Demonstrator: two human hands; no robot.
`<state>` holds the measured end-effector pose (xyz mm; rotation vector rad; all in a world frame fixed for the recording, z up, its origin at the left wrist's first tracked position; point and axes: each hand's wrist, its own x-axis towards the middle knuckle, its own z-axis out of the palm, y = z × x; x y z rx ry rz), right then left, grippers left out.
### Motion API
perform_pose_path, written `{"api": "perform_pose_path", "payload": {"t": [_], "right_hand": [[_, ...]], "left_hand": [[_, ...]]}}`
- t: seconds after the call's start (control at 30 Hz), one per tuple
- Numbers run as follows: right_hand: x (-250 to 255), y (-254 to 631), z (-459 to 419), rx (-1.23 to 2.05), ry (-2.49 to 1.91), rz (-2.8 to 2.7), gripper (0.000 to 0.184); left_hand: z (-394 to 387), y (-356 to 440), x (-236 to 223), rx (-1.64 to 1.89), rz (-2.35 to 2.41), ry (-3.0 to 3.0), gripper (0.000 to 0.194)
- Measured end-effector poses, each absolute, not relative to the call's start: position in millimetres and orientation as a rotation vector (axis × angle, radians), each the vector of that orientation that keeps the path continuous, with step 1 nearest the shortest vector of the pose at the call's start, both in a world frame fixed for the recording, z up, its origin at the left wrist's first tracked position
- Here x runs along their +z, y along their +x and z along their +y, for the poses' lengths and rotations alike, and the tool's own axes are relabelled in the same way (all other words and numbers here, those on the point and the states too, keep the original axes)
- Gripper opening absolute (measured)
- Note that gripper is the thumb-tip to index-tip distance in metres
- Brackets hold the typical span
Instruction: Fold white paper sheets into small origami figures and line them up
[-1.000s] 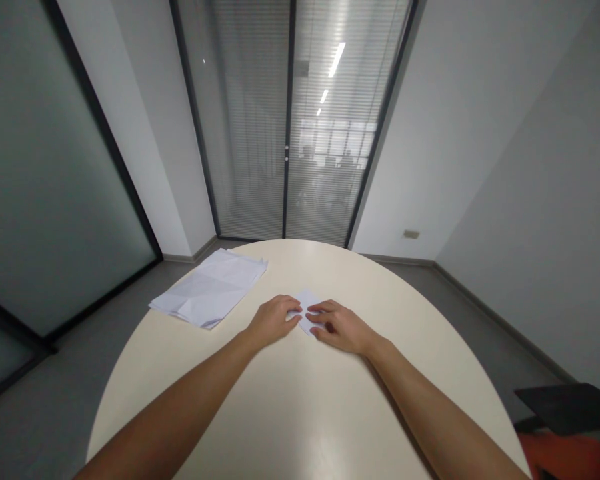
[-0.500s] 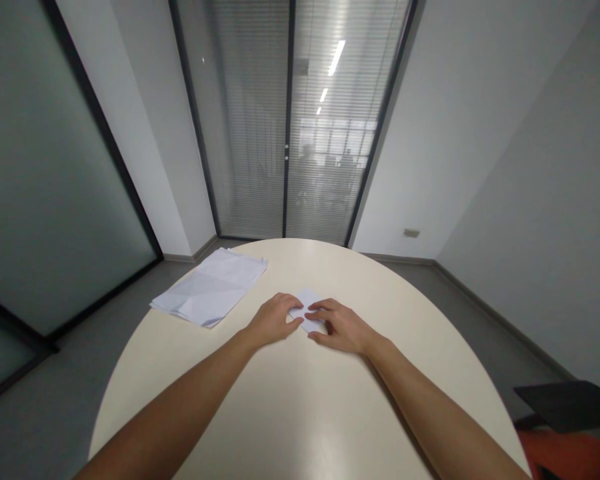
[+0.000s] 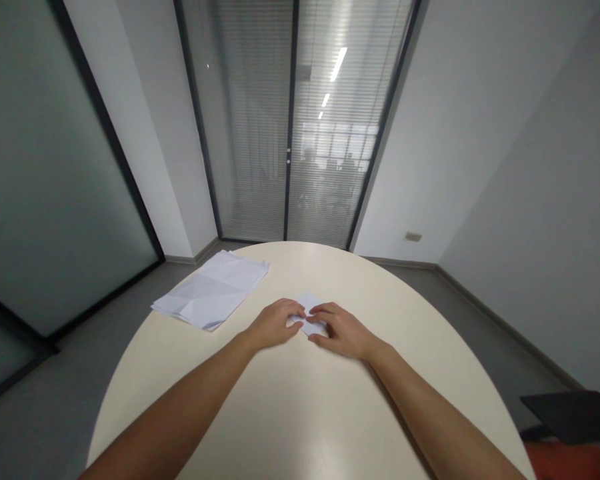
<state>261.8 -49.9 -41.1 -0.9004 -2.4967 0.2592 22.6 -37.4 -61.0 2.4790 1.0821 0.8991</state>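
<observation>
A glass partition with blinds (image 3: 250,160) rises beyond the far edge of the round bench (image 3: 290,400), whose pale top fills the lower middle. Past its near-right edge stands a chair (image 3: 575,417), dark above and red below. A loose stack of creased white sheets (image 3: 213,288) lies along the far-left edge, its outer corner close to the rim and untouched by either hand.

The left hand (image 3: 274,322) and right hand (image 3: 347,331) come in from the near edge and meet over a small white paper (image 3: 307,300), which lies well inside the rim, toward the far edge and right of the stack. Its far corner shows between the hands; its sides are partly covered. In each hand thumb and fingers stand apart on or over the paper; I cannot tell whether either grip is pinching it.

The change is slight: the view has shifted a little, and the fingertips (image 3: 298,309) have drawn closer together over the paper's middle. That suggests fine, close handling, with the paper staying in place.
</observation>
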Motion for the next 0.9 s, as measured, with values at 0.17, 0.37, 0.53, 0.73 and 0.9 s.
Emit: {"api": "perform_pose_path", "payload": {"t": [0.17,0.37,0.53,0.73,0.9], "right_hand": [[-40,265,-48,0.320,-0.865,-2.492,0.041],[-41,267,-47,0.349,-0.878,-2.466,0.038],[-38,268,-48,0.392,-0.863,-2.458,0.034],[-41,272,-45,0.373,-0.857,-2.467,0.033],[-42,275,-41,0.368,-0.912,-2.444,0.020]], "left_hand": [[-39,21,-58,0.866,0.967,2.544,0.031],[-35,20,-62,0.809,0.991,2.552,0.014],[-34,21,-62,0.813,0.989,2.519,0.014],[-34,21,-61,0.813,1.024,2.488,0.016],[-35,21,-61,0.812,1.014,2.506,0.019]]}}
